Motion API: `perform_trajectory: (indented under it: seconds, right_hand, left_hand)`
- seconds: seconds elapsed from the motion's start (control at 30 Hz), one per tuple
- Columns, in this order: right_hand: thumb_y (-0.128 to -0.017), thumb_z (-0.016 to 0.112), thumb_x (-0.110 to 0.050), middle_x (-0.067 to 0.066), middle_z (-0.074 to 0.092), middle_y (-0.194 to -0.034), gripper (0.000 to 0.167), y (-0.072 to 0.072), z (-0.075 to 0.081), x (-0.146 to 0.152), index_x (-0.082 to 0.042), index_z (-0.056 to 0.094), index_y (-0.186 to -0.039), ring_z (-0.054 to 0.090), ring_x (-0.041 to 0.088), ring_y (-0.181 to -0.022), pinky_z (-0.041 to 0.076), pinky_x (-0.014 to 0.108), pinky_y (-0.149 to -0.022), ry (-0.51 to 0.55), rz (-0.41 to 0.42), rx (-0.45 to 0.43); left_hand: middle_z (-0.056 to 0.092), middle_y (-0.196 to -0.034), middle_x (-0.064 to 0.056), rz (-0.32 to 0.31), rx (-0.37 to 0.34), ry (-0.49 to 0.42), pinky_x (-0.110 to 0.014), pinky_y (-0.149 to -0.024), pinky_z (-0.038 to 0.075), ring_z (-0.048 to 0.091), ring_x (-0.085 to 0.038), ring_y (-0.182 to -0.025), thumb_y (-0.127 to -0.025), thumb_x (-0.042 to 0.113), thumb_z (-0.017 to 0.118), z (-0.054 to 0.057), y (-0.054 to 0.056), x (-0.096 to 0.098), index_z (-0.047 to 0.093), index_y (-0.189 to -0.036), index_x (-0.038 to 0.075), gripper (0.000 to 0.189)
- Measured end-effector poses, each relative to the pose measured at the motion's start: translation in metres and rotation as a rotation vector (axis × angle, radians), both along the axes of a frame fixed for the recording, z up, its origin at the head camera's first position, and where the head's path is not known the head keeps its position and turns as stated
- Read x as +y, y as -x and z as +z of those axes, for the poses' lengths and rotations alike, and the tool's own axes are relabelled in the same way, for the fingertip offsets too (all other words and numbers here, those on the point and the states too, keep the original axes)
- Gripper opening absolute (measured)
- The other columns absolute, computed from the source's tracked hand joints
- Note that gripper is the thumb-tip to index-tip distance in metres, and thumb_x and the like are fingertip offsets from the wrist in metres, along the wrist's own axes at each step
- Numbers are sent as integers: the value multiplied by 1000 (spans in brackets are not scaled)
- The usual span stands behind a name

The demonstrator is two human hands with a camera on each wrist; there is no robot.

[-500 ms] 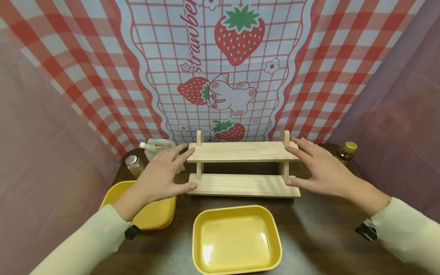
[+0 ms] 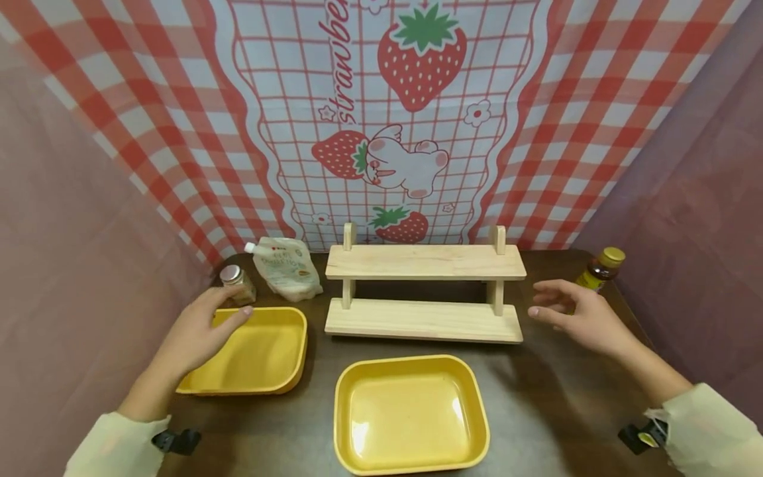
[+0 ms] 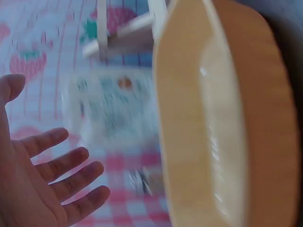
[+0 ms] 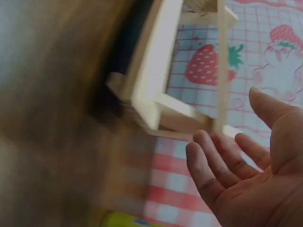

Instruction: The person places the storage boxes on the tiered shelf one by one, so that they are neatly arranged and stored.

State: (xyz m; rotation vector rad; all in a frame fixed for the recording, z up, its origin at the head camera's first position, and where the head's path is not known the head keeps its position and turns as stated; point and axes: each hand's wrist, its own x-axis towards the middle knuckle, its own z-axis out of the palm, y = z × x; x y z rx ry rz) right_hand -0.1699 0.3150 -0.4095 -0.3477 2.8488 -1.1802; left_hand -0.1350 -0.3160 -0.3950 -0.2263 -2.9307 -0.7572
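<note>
My left hand (image 2: 199, 331) hovers over the left side of a yellow tray (image 2: 295, 371), fingers spread and holding nothing. Just past its fingertips stands a small jar with a silver lid (image 2: 234, 275). My right hand (image 2: 581, 315) is in the air right of a two-tier wooden shelf (image 2: 426, 264), its fingers loosely bent around nothing. Behind that hand is a dark bottle with a yellow cap (image 2: 603, 268), partly hidden by it. In the right wrist view the palm and fingers (image 4: 203, 175) are bare, apart from the shelf's end.
A white spouted pouch (image 2: 287, 268) leans at the back left, between the jar and the shelf. A second yellow tray (image 2: 411, 468) sits in front of the shelf on the dark wooden table (image 2: 524, 424). A red-checked strawberry cloth (image 2: 286, 86) hangs behind, with plain cloth at both sides.
Both hands have moved away from the shelf's ends: the left one leftward over the left tray, the right one rightward toward the bottle. The shelf stays in place.
</note>
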Motion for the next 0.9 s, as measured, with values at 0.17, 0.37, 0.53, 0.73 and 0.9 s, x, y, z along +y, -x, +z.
perform_trajectory:
  seconds: [0.17,0.37,0.53,0.73,0.9]
  right_hand:
    - [-96,74,-33,26,68,-125,58,3,-35,6,1,56,-140,70,6,-91,63,37,-70,112,-32,-155]
    - [-95,76,-32,30,65,-129,64,7,-63,5,4,52,-143,71,20,-93,63,39,-67,128,-68,-216]
    - [-96,74,-32,34,61,-134,68,8,-75,5,6,47,-146,71,27,-98,63,40,-68,148,-79,-257]
    - [-97,73,-30,35,57,-138,72,9,-79,3,7,42,-150,71,27,-102,64,40,-73,237,-71,-340]
    - [-99,70,-28,34,59,-137,71,12,-79,4,7,39,-152,72,25,-102,64,43,-76,308,-46,-404]
  left_hand:
    - [50,-143,-32,100,-67,-18,-70,-95,43,51,-51,-123,-103,47,57,-20,-15,-38,49,-147,-2,67]
    - [45,-142,-43,150,-134,-21,-73,-100,39,45,-61,-126,-102,45,60,-53,-32,-65,41,-147,-14,77]
    - [47,-137,-46,172,-58,-67,-73,-101,38,45,-61,-125,-99,35,66,-70,-43,-75,42,-143,-21,75]
    - [49,-136,-46,225,-147,-112,-34,-82,58,57,-59,-117,-102,34,62,-72,-47,-88,38,-144,-21,74]
    - [45,-144,-43,304,-272,-228,-10,-69,47,68,-26,-106,-105,39,55,-73,-50,-95,34,-150,-17,75]
